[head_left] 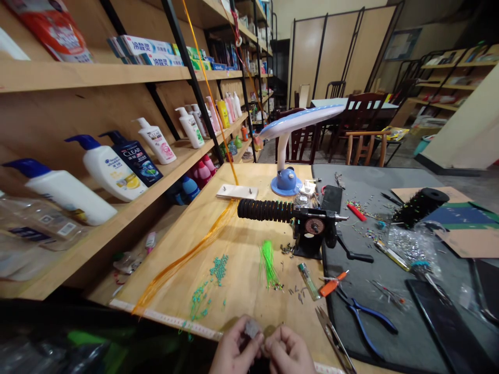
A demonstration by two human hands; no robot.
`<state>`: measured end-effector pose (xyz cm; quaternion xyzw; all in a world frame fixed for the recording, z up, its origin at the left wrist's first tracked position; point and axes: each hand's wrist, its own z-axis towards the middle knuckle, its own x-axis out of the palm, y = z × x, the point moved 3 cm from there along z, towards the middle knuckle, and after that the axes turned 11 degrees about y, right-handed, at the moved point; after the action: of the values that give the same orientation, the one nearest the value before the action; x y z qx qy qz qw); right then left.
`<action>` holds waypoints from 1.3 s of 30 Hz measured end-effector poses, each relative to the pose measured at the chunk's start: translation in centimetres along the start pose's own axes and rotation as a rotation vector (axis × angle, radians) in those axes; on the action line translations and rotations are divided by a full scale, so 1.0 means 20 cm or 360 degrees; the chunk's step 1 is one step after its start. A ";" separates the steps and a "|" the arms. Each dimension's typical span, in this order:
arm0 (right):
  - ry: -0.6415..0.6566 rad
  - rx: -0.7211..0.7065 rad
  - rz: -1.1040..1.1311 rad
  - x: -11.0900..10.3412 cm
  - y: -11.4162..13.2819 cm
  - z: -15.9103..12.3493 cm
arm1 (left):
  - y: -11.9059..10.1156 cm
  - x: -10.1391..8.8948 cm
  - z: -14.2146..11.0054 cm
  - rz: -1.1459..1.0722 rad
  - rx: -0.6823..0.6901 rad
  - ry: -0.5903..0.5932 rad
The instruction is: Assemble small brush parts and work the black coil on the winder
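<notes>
Pinching a small grey piece point(251, 328) in the left hand point(237, 347), at the near edge of the bench point(241, 275). Curling the right hand point(289, 350) just beside, apparently gripping something, too hidden to tell. With teal beads point(219, 269) toward the near left corner.

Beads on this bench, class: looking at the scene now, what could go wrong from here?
The teal beads lie loose, some at the edge; the left hand could knock them off. The orange threads reach the edge and might snag. The steel tool might prick the right hand nearby.
</notes>
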<state>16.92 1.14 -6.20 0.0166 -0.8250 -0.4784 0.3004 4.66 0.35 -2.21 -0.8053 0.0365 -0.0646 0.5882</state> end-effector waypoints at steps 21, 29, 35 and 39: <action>0.0040 -0.0004 -0.0093 0.00 -0.03 0.03 | 0.07 -0.04 0.04 -0.0185 -0.0188 0.0010; -0.0101 0.0018 -0.0133 0.00 -0.06 0.05 | 0.06 -0.02 0.03 -0.0167 -0.0122 -0.0019; -0.0026 0.0021 -0.0184 0.01 -0.02 0.03 | 0.06 -0.01 0.02 -0.0084 -0.0042 -0.0073; 0.0068 0.0010 -0.0182 0.00 0.00 0.02 | 0.05 -0.02 0.01 -0.0001 -0.0027 -0.0062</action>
<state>16.78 1.54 -6.32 0.0749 -0.8176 -0.4918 0.2899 4.41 0.35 -3.25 -0.8113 0.0254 -0.0489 0.5820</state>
